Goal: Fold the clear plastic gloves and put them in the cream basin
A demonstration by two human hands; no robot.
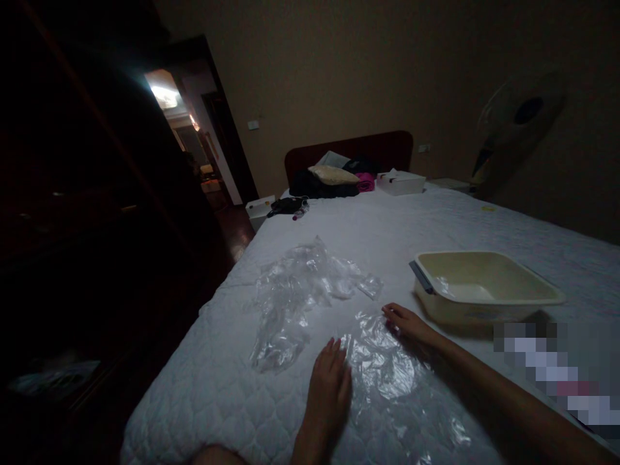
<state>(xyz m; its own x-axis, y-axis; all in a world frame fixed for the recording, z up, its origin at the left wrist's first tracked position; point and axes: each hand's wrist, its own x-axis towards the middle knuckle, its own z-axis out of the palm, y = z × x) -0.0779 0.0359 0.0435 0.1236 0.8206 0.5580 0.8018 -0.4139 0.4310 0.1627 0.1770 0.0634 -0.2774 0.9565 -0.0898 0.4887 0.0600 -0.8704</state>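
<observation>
A clear plastic bag (392, 374) lies spread on the white quilted bed (217, 381) in front of me. My left hand (329, 384) rests flat on the bag's left edge, fingers stretched out. My right hand (407, 323) lies on the bag's far edge with its fingers extended and pressed down on the plastic. A heap of more clear plastic bags (300, 290) lies crumpled to the left, beyond my hands and apart from them.
A cream plastic basin (484, 287) with a dark handle stands on the bed right of my right hand. Clothes, a pillow and a white box (401, 182) lie by the dark headboard. A fan (520, 123) stands at right. The bed's left edge drops to a dark floor.
</observation>
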